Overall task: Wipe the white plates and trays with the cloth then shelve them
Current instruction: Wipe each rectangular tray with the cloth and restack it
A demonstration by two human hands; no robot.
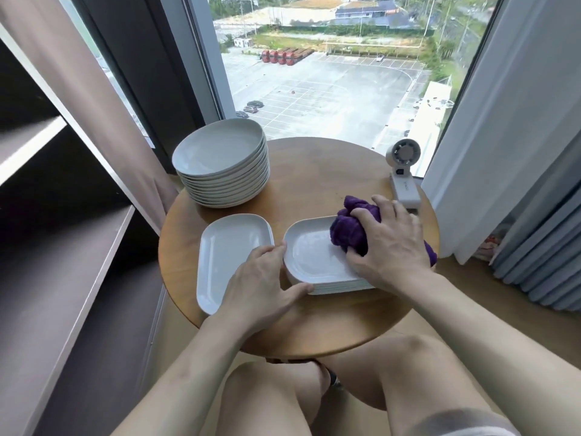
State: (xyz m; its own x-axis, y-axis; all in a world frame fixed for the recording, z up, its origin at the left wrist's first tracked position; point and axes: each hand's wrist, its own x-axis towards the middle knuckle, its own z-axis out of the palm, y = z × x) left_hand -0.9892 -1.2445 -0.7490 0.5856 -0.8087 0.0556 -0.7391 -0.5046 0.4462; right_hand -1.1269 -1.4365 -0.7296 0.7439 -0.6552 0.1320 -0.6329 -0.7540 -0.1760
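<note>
The right hand is bunched over the purple cloth, fingers curled round it and pressing it down on the far-right part of the top tray. That tray sits on the tray stack, near the right edge of the round table. The left hand is spread against the stack's near-left corner, with fingers along the left rim and thumb along the near rim. It steadies the stack rather than closing on it. From the cloth, the bare bed of the top tray lies to the left and toward the near edge, that is, toward the left hand. The tray's long axis seems to run across the table, though its right end is hidden under the wiping hand. I judge the wipe to be under way, and the next stroke probably wants to draw the cloth along that axis toward the braced corner. A single tray lies just beside the stack on its left, its long axis running near to far. The plates are piled at the far-left edge and a small fan stands at the far-right edge. The shelf is on the left, so the left hand is the nearer one for shelving.
</note>
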